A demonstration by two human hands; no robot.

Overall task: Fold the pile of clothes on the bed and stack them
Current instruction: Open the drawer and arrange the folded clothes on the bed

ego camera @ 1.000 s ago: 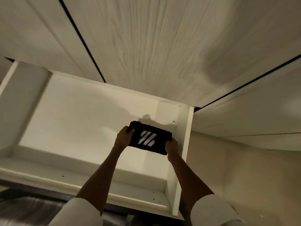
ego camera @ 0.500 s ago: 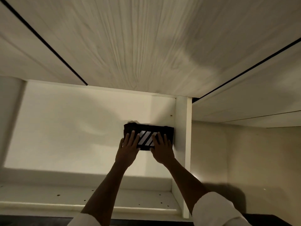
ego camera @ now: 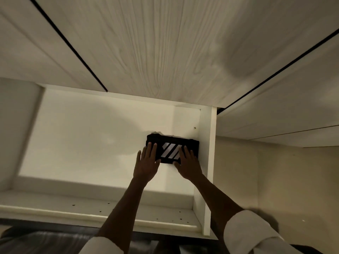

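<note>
White open wardrobe compartment (ego camera: pixel 91 143), pale woodgrain doors (ego camera: pixel 165 43) above, beige wall (ego camera: pixel 275 180), dim warm light

The left hand (ego camera: pixel 147 165) and right hand (ego camera: pixel 188 165) cover the near corners of the folded black garment (ego camera: pixel 173 143), and part of its white stripes. Both white sleeves (ego camera: pixel 251 233) run off the bottom edge. The wardrobe compartment (ego camera: pixel 209 162) is cut at the left edge.

No readable text; folded black garment (ego camera: pixel 172 151) bears white diagonal stripes.
</note>
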